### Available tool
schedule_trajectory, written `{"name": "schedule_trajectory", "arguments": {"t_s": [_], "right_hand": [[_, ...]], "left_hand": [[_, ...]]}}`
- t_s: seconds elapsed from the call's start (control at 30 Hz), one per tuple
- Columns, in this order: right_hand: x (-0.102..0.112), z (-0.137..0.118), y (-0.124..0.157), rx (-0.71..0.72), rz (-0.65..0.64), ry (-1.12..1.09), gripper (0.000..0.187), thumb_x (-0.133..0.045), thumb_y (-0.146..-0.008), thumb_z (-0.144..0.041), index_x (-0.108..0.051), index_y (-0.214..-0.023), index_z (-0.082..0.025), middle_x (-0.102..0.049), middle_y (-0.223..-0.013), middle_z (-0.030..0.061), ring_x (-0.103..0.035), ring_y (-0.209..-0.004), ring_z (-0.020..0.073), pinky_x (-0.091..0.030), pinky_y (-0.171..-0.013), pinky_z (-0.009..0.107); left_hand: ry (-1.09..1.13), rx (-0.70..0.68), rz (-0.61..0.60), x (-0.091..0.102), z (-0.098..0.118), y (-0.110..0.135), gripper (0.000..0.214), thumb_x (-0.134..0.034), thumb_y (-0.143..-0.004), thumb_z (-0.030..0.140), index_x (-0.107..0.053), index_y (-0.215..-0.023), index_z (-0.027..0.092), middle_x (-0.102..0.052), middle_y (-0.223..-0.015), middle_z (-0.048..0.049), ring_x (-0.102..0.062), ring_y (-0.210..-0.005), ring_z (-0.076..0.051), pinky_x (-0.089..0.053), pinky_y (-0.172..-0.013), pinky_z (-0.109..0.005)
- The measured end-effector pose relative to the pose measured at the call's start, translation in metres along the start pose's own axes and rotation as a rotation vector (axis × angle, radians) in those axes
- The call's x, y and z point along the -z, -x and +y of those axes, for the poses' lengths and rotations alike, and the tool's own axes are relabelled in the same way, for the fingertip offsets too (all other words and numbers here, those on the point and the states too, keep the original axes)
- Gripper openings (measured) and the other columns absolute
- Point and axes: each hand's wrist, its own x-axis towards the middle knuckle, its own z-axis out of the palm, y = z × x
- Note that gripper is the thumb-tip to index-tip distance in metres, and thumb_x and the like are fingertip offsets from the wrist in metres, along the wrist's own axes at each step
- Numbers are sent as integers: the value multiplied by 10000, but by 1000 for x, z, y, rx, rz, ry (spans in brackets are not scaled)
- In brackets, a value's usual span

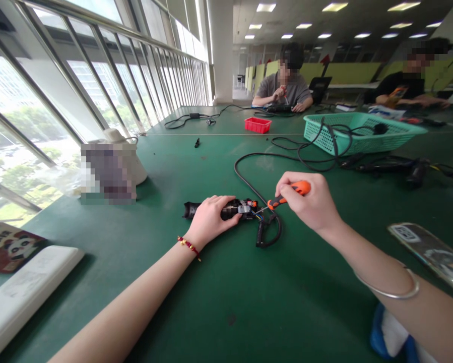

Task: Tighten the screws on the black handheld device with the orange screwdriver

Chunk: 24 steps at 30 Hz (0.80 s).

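On the green table (211, 302) lies a black cylindrical device (191, 208) with its inner parts and thin wires exposed at the right end. My left hand (213, 216) is wrapped over its middle, thumb and fingers around the body. My right hand (305, 199) grips an orange and black screwdriver (301, 188), its thin shaft slanting down to the left. The tip is at the wires on the device's open end; whether it touches a screw is too small to tell. A black power cord (262, 237) with a coiled sleeve runs from that end.
A teal basket (366, 143) with cables stands at the back right, near a small red bin (258, 125). A phone (430, 252) lies at right. At left are a pale jug (137, 169) and a white box (29, 297). Two people sit across the table.
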Motion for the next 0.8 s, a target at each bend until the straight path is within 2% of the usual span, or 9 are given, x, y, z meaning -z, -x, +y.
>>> {"name": "schedule_trajectory", "arguments": {"t_s": [0.13, 0.27, 0.4, 0.47, 0.53, 0.7, 0.8], "right_hand": [[-1, -3, 12, -71, -136, 109, 198, -528, -731, -314, -510, -575, -193, -507, -518, -29, -438, -511, 106, -325, -520, 239], [-2, -2, 44, -162, -153, 62, 184, -524, -790, -348, -543, -687, -197, -526, -546, -46, -430, -459, 77, -321, -458, 201], [-10, 6, 69, -79, -41, -40, 112, -504, -803, -224, -527, -699, -188, -489, -535, -59, -414, -427, 56, -321, -439, 182], [-15, 10, 74, -17, 30, -56, 102, -500, -792, -179, -526, -694, -184, -489, -540, -57, -417, -427, 54, -320, -432, 181], [-16, 13, 78, 32, 47, -47, 98, -510, -780, -161, -542, -690, -182, -489, -538, -58, -410, -418, 51, -315, -423, 184], [-11, 11, 85, 9, 165, -64, 134, -495, -792, -168, -555, -674, -191, -471, -495, -68, -396, -392, 54, -297, -404, 201], [-6, 8, 90, 25, 283, -16, 159, -491, -798, -196, -566, -658, -203, -524, -517, -50, -433, -412, 73, -314, -419, 223]], "left_hand": [[-14, -12, 14, 1, 0, 1, 375, -588, -763, 360, -585, -1087, 173, -669, -948, -54, -607, -852, -205, -478, -814, -341], [-23, -35, 29, 2, 0, 3, 366, -595, -760, 351, -581, -1079, 172, -669, -932, -52, -613, -838, -202, -485, -792, -332], [-23, -55, 38, 3, 0, 5, 354, -599, -755, 349, -577, -1063, 176, -666, -933, -45, -614, -850, -199, -484, -795, -326], [-32, -65, 37, 4, 1, 6, 340, -597, -753, 355, -578, -1041, 176, -664, -918, -43, -614, -839, -197, -485, -784, -320], [-41, -82, 31, 5, 2, 7, 327, -595, -749, 363, -579, -1017, 177, -658, -889, -41, -612, -816, -191, -488, -766, -312], [-41, -123, 27, 5, 3, 8, 303, -583, -749, 362, -578, -989, 179, -647, -853, -37, -606, -793, -178, -491, -744, -295], [-37, -131, 27, 5, 2, 8, 290, -578, -752, 354, -577, -985, 181, -643, -840, -34, -601, -786, -175, -488, -737, -289]]}}
